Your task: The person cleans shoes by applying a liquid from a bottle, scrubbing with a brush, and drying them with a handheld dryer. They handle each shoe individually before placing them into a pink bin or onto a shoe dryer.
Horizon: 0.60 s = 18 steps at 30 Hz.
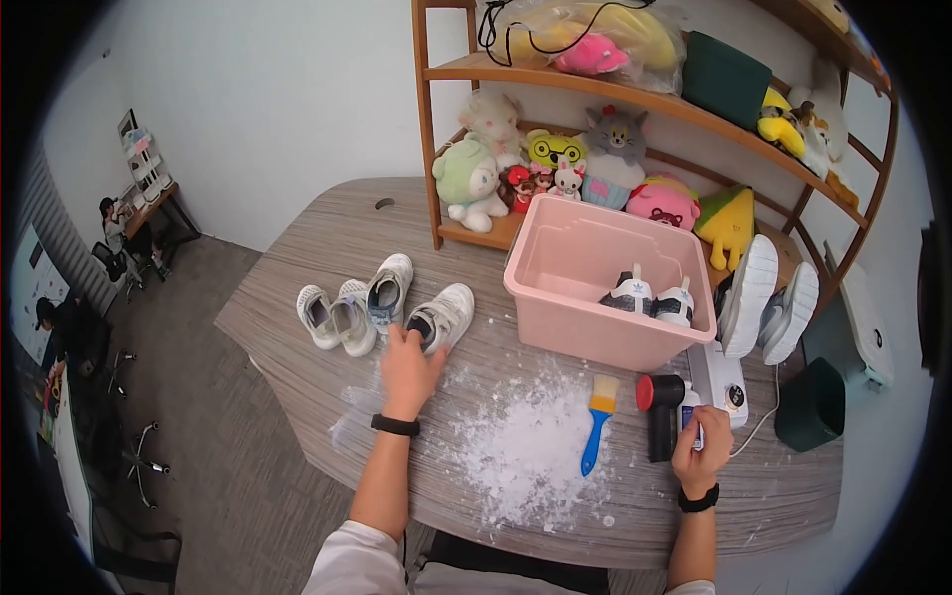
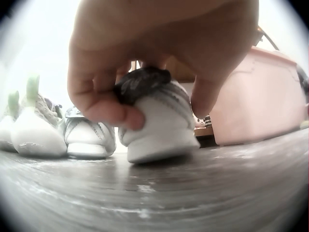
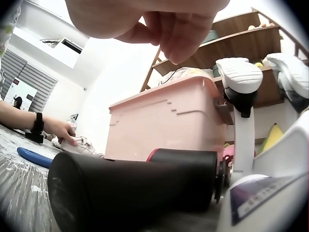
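My left hand (image 1: 412, 379) grips the heel of a white sneaker (image 1: 452, 313), fingers on one side and thumb on the other. In the left wrist view this sneaker (image 2: 159, 128) leans a little, its sole close over the table. Its white mate (image 1: 390, 288) stands just left of it. My right hand (image 1: 702, 448) is above a white bottle (image 3: 265, 203) with a purple label, fingers loosely bent and apart from it in the right wrist view. Next to the bottle lies a black handheld tool with a red end (image 1: 656, 392).
White powder (image 1: 526, 446) covers the table's middle, with a blue-handled brush (image 1: 593, 441) beside it. A pink bin (image 1: 595, 337) holds a pair of sneakers. Two light shoes (image 1: 335, 317) stand at left. White-soled shoes (image 1: 751, 297) sit upended on a white device (image 1: 716, 385). Behind rises a toy shelf (image 1: 595, 84).
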### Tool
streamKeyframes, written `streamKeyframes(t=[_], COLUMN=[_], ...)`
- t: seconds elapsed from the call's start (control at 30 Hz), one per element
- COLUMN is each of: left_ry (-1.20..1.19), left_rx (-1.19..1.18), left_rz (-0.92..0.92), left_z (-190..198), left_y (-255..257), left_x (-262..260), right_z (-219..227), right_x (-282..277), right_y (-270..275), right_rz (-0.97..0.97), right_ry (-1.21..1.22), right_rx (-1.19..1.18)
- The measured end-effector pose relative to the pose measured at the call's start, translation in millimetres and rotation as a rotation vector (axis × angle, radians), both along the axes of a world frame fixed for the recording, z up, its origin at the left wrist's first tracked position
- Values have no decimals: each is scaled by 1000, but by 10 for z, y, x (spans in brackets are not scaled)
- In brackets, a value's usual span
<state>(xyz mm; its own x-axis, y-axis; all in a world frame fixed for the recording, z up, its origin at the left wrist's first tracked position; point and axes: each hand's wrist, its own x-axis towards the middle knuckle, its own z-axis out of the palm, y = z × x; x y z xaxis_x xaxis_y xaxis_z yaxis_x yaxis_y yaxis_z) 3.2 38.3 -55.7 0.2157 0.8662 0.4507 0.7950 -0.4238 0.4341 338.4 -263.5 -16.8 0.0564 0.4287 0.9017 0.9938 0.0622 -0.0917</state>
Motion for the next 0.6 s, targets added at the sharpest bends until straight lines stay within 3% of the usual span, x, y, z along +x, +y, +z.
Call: streamKeyframes(t=[0.1,0.17,0.4,0.53,0.6], left_ry=[-94,-203,-106,-171,-98], left_rx=[-36,-54,-177,-78,-160], left_rz=[-56,-215,-638,-820,-809], left_z=[142,258,574,542,529], left_y=[-44,-60,-291,-435,-538], left_x=[-18,-74,-67,116,236], right_z=[-22,-19,-31,-11,1], right_x=[3,-7,-70,-174,-242], right_y=[-3,-14,30,95,136], right_rz=[-6,-15,-18,25,79], right_ry=[13,23,40,42,68], right_rx=[-3,-6,-54,-98,-136])
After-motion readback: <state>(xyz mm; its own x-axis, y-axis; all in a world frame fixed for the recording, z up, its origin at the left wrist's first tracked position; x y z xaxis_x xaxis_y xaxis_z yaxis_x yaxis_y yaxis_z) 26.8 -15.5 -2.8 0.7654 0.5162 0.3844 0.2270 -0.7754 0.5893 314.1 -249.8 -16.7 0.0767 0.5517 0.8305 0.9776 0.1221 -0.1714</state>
